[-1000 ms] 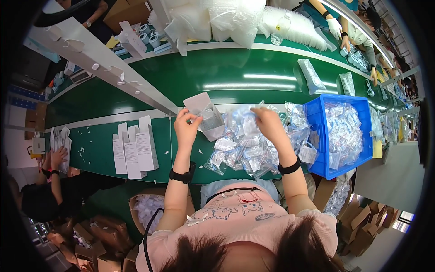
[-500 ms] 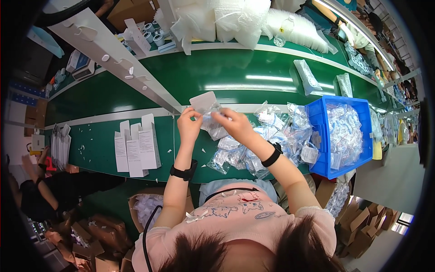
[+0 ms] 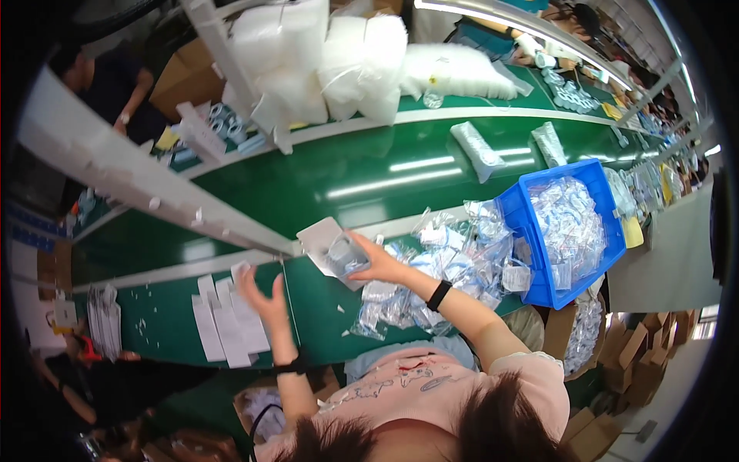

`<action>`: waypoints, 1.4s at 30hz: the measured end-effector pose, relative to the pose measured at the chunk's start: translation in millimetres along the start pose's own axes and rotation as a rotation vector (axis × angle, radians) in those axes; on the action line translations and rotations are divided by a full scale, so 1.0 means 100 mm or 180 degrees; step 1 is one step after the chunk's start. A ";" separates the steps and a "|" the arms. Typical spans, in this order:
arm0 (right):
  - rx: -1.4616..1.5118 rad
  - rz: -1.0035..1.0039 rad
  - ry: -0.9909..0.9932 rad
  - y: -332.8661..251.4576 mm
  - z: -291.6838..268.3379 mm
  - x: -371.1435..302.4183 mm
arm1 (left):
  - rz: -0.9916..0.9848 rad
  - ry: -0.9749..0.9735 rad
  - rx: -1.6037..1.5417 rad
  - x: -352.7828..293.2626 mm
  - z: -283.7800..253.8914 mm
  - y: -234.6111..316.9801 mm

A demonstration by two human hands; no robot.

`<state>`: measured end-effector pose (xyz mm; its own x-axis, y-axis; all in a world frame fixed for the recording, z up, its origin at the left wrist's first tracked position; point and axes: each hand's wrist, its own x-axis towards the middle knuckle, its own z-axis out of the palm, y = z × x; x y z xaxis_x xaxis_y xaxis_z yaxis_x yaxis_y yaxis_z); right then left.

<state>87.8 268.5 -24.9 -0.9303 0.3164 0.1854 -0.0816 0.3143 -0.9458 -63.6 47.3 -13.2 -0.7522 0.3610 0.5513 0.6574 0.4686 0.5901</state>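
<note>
My right hand (image 3: 376, 260) grips an open white carton (image 3: 317, 236) with its flap raised, above the green bench. Something grey-blue shows at the carton's mouth, partly behind my fingers; I cannot make out its kind. Off to the left, my left hand (image 3: 265, 299) is empty, thumb and fingers spread, at the right edge of a group of white cartons (image 3: 209, 329) lying side by side. A heap of clear bags with blue and white contents (image 3: 431, 269) covers the bench beside my right wrist.
A blue bin (image 3: 540, 266) full of similar bags stands right of the heap. A metal post (image 3: 177, 212) slants across the left. Behind the bench, two wrapped packs lie on a green surface (image 3: 308, 169). Bubble-wrap rolls (image 3: 362, 65) fill the shelf beyond.
My left hand has left the carton and moved left and down toward the white cartons. The right hand keeps its hold. The whole view has shifted and tilted.
</note>
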 end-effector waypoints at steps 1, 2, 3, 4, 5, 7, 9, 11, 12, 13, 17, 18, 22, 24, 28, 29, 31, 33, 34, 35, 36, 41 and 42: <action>0.0142 0.0211 0.0040 -0.04 -0.05 0.04 | -0.0141 -0.0088 0.0759 -0.05 -0.16 -0.22; 0.0290 0.0423 0.0080 -0.07 -0.11 0.10 | -0.0287 -0.0167 0.1519 -0.12 -0.24 -0.38; 0.0468 0.0651 0.0100 -0.08 -0.14 0.14 | -0.0611 -0.0766 0.1930 -0.20 -0.34 -0.41; 0.0471 0.0628 0.0126 -0.01 -0.23 0.20 | -0.0947 -0.1366 0.2342 -0.26 -0.42 -0.44; 0.0622 0.0614 0.0486 0.08 -0.34 0.30 | -0.0946 -0.1338 0.2375 -0.35 -0.47 -0.55; 0.0798 0.0544 0.0901 0.08 -0.60 0.57 | -0.0947 -0.1736 0.2583 -0.60 -0.48 -0.85; 0.0814 0.0509 0.0988 0.16 -0.89 0.89 | -0.0932 -0.1984 0.2669 -0.63 -0.39 -0.83; 0.0050 0.0089 0.1337 0.45 -1.13 1.13 | -0.0839 -0.1940 0.2320 -0.63 -0.21 -0.35; 0.0059 0.0101 0.1340 0.57 -1.20 1.20 | -0.0791 -0.1951 0.2300 -0.71 -0.11 -0.14; -0.0018 0.0073 0.1470 0.69 -1.24 1.26 | -0.0759 -0.1964 0.2290 -0.81 -0.02 0.08; -0.0673 0.0142 0.1394 0.93 -1.38 1.22 | -0.0980 -0.2352 0.1706 -0.88 0.11 0.54; -0.1184 0.0210 0.1086 0.96 -1.45 1.14 | -0.1077 -0.2276 0.1387 -0.88 0.13 0.54; -0.3568 0.1662 0.0562 1.04 -1.95 1.05 | -0.1760 -0.1810 0.0619 -0.61 0.14 0.16; -0.4194 0.2070 0.1344 1.26 -2.34 1.02 | -0.1785 -0.2060 0.0694 -0.62 0.25 -0.06; -0.3339 0.2790 0.1230 1.61 -2.88 0.99 | -0.2489 -0.2086 -0.0889 -0.88 0.46 -0.37; -0.2746 0.3063 0.0960 1.62 -2.84 0.98 | -0.2826 -0.1915 -0.1709 -0.93 0.41 -0.35; -0.2760 0.2880 0.0713 1.48 -2.68 1.00 | -0.2666 -0.1950 -0.1577 -0.96 0.27 -0.21; -0.2851 0.2520 0.0401 1.18 -2.53 1.05 | -0.2222 -0.2089 -0.1436 -0.81 0.22 0.03; -0.2867 0.2507 0.0398 1.07 -2.48 0.99 | -0.2223 -0.2074 -0.1450 -0.74 0.19 0.13; -0.2393 0.1536 0.0758 0.97 -2.41 0.91 | -0.2005 -0.2142 -0.1323 -0.66 0.16 0.23; -0.1864 0.0559 0.1055 0.83 -2.28 0.86 | -0.1806 -0.2185 -0.1174 -0.59 0.12 0.31; 0.1957 0.0538 0.1763 -0.27 -1.38 0.53 | -0.0704 -0.1768 -0.0530 -0.13 0.15 0.76; 0.2669 0.0648 0.2047 -0.42 -1.17 0.49 | -0.0532 -0.1508 -0.0430 -0.09 0.22 0.83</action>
<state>87.9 375.7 54.9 -0.6115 0.7817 -0.1221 -0.3930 -0.4340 -0.8106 -3.2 100.8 18.2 -0.7647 0.6303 0.1340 0.5031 0.4540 0.7354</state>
